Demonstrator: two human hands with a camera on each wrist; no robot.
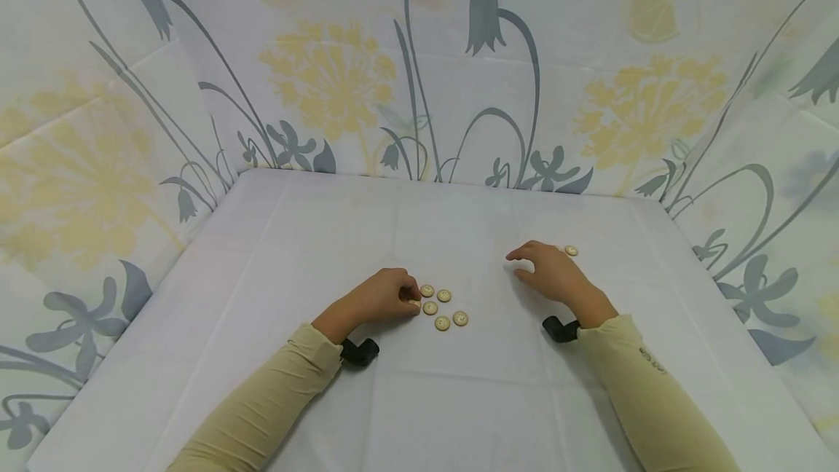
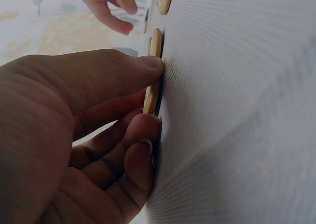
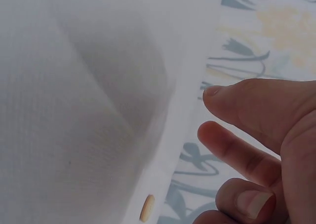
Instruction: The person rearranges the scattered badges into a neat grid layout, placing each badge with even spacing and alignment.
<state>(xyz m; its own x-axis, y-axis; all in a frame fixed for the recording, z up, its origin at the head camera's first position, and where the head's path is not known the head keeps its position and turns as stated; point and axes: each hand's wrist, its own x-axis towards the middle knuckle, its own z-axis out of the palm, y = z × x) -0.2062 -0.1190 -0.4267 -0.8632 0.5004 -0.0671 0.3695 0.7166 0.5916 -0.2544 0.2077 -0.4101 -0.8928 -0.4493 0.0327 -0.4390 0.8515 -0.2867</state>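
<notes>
My left hand (image 1: 383, 295) is low over the white table, at the left end of a loose cluster of round, pale wooden buttons (image 1: 430, 307). Its thumb and a fingertip pinch one button (image 2: 152, 96) at the cloth, seen edge-on in the left wrist view. My right hand (image 1: 556, 275) hovers farther right with thumb and forefinger apart and nothing between them; its other fingers are bent in the right wrist view. Just past its knuckles lies a button (image 1: 572, 250), with another partly hidden by the hand.
A white cloth (image 1: 314, 239) with faint creases covers the table. Floral fabric (image 1: 452, 79) rises along the back and both sides. Black devices (image 1: 360, 352) are strapped under both wrists, below the beige sleeves (image 1: 275, 392).
</notes>
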